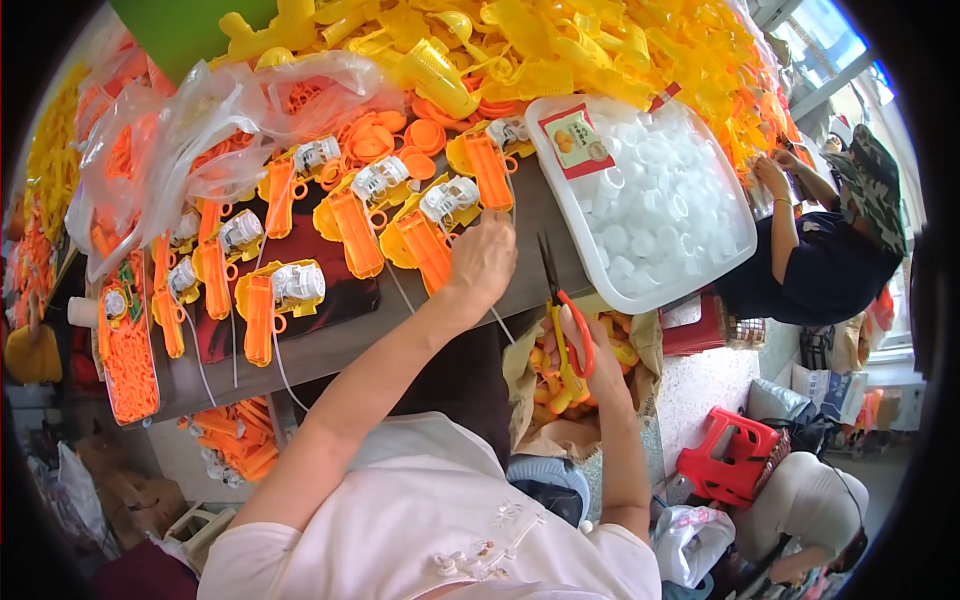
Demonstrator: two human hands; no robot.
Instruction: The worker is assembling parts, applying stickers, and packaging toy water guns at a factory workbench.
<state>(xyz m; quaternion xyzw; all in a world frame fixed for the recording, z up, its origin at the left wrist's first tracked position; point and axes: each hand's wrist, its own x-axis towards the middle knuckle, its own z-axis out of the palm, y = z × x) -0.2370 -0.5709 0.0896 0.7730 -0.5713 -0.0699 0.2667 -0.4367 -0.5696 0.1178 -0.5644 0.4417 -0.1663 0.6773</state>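
My right hand [592,350] grips a pair of scissors [572,360] with red-orange handles and dark blades, which point up toward the table edge. The blades look slightly apart. My left hand [484,258] is closed, fingers bent together, just below an orange and yellow toy assembly [490,170] with a white mechanism and a pale cord. What its fingers pinch is hidden. To its left lies another such assembly [425,245], close to my wrist. More of them, like this one [258,305], are spread across the dark table, several with pale cords hanging over its front edge.
A white tub [580,235] of translucent caps sits right of my hands. Yellow plastic parts [560,50] are heaped at the back. A paper bag [520,395] of orange-yellow parts stands below the scissors. Another person [820,250] works at the right. A red stool [735,455] is lower right.
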